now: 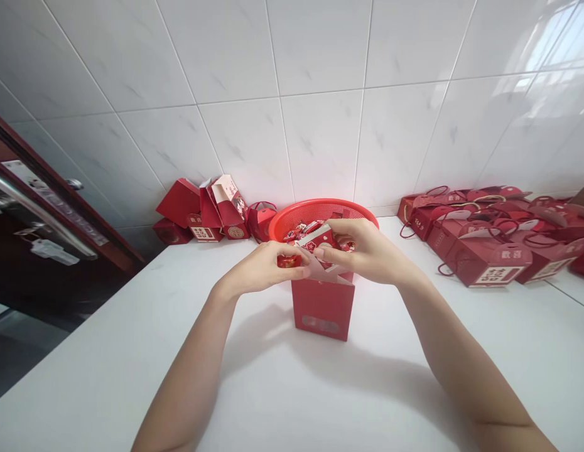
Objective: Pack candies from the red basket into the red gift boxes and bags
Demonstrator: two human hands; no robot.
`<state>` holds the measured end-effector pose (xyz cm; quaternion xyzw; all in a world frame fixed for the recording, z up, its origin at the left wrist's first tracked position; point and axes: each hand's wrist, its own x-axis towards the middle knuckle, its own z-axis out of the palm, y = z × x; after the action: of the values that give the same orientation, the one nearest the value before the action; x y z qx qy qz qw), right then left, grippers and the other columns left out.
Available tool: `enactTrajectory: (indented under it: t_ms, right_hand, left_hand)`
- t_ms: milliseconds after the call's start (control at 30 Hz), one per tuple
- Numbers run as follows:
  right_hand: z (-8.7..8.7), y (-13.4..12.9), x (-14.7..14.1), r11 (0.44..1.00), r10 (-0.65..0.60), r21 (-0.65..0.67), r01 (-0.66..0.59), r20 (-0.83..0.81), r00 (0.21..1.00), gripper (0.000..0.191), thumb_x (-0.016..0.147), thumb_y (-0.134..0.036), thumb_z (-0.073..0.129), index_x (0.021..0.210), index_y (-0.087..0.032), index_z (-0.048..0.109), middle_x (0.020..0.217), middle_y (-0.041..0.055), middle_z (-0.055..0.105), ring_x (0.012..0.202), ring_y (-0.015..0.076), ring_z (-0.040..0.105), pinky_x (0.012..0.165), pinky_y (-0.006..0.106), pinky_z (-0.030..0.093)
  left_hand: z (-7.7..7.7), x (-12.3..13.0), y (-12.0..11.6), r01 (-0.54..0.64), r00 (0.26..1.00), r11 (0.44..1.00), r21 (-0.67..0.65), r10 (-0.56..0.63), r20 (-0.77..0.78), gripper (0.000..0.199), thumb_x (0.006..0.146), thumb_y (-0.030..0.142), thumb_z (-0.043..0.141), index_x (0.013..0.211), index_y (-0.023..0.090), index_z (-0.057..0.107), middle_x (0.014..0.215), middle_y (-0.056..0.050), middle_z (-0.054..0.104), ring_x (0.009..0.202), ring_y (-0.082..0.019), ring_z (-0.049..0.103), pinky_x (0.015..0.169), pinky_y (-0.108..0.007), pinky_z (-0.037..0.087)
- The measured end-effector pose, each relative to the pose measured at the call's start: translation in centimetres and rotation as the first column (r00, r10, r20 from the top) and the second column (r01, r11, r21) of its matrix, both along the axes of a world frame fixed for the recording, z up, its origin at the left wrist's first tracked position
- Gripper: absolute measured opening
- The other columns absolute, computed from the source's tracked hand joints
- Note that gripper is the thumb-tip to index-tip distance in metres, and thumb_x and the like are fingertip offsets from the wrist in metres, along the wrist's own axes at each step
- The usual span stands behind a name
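Note:
A red paper gift box [323, 311] stands upright on the white table, its top flaps raised and a small oval window low on the front. My left hand [259, 267] pinches the box's pale-lined flap at the upper left. Over the box opening, my right hand [374, 251] grips a red packet [315, 242] with a serrated edge and a flower print. The fingertips of both hands are close together at the box's mouth. Behind them is a red plastic basket [324, 204] holding several small wrapped sweets [296, 232], partly hidden by my hands.
Several finished-looking red boxes with cord handles [485, 251] crowd the right side of the table. More red boxes [210, 213], some with open flaps, stand at the back left. A white tiled wall [320, 138] rises behind; a dark door [42, 232] with keys is at left.

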<state>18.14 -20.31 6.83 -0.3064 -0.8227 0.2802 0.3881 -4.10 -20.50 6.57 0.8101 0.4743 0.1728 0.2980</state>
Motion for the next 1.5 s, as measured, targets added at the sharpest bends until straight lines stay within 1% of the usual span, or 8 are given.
enactTrajectory:
  t_ms: [133,300,433,600,800,1000,1333,1500]
  right_hand:
    - [0.3,-0.1,0.3,1.000,-0.016,0.009,0.015,0.029,0.999,0.024,0.086,-0.019,0.059,0.066,-0.019,0.046,0.062,-0.0053,0.041,0.057,0.0087,0.035,0.051,0.025,0.026]
    - [1.3,-1.0,1.1,0.995,0.083,0.032,-0.089,0.154,0.985,0.016,0.089,-0.022,0.059,0.074,-0.018,0.054,0.063,-0.0051,0.045,0.057,0.0091,0.037,0.051,0.024,0.027]
    - [2.3,-2.7,1.9,0.974,0.187,0.066,-0.216,0.299,0.936,0.019,0.092,-0.029,0.061,0.076,-0.018,0.056,0.069,-0.0025,0.053,0.060,0.0106,0.043,0.055,0.025,0.030]
    - [3.0,-4.6,2.6,0.953,0.248,0.060,-0.296,0.403,0.881,0.028,0.094,-0.033,0.060,0.071,-0.020,0.052,0.067,-0.0016,0.052,0.059,0.0121,0.044,0.055,0.028,0.029]
    - [3.0,-4.5,2.9,0.972,0.161,0.097,-0.214,0.389,0.907,0.027,0.092,-0.031,0.064,0.071,-0.021,0.051,0.066,-0.0022,0.053,0.056,0.0117,0.045,0.053,0.029,0.028]
    - [2.9,-4.0,3.3,0.980,0.129,0.089,-0.180,0.413,0.902,0.030,0.089,-0.028,0.067,0.068,-0.021,0.047,0.062,-0.0034,0.052,0.052,0.0100,0.042,0.051,0.028,0.026]
    - [2.9,-3.9,3.6,0.986,0.107,0.078,-0.150,0.402,0.909,0.019,0.091,-0.025,0.062,0.073,-0.022,0.055,0.061,-0.0036,0.055,0.049,0.0107,0.044,0.051,0.028,0.030]
    - [2.7,-3.6,3.7,0.991,0.061,0.080,-0.103,0.422,0.904,0.021,0.091,-0.025,0.061,0.072,-0.022,0.053,0.061,-0.0020,0.059,0.052,0.0130,0.052,0.051,0.028,0.031]
  left_hand:
    - [0.9,-0.3,-0.6,0.050,0.994,0.999,-0.022,-0.052,-0.093,0.038,0.078,0.047,0.070,0.109,0.024,0.073,0.094,0.000,0.069,0.077,-0.017,0.058,0.067,-0.026,0.045]
    - [1.9,-0.1,-3.1,0.047,0.970,0.997,0.066,-0.029,-0.243,0.039,0.079,0.051,0.067,0.107,0.024,0.068,0.101,-0.003,0.067,0.087,-0.022,0.061,0.070,-0.027,0.047]
    - [1.1,0.2,-6.6,0.041,0.914,0.977,0.209,0.048,-0.403,0.029,0.083,0.051,0.063,0.095,0.024,0.066,0.091,-0.003,0.062,0.079,-0.021,0.061,0.065,-0.029,0.044]
    - [-0.4,0.8,-9.1,0.050,0.894,0.954,0.297,0.090,-0.438,0.017,0.086,0.038,0.064,0.100,0.027,0.064,0.093,-0.003,0.060,0.071,-0.020,0.061,0.060,-0.029,0.039]
    - [-0.3,2.2,-8.9,0.047,0.898,0.949,0.313,0.097,-0.430,0.012,0.087,0.036,0.062,0.093,0.025,0.062,0.085,-0.002,0.061,0.067,-0.020,0.060,0.058,-0.030,0.037]
    - [-0.4,3.6,-9.0,0.045,0.905,0.955,0.295,0.086,-0.416,0.013,0.091,0.034,0.058,0.096,0.024,0.062,0.088,-0.003,0.065,0.067,-0.020,0.061,0.059,-0.030,0.038]
    - [-0.1,4.1,-8.3,0.026,0.927,0.963,0.267,0.077,-0.366,0.011,0.091,0.032,0.058,0.096,0.024,0.062,0.087,-0.003,0.066,0.070,-0.021,0.063,0.057,-0.029,0.039]
    - [-0.1,4.2,-8.1,0.008,0.932,0.969,0.245,0.082,-0.353,0.009,0.090,0.030,0.058,0.095,0.024,0.063,0.083,-0.002,0.066,0.070,-0.021,0.063,0.058,-0.029,0.040]
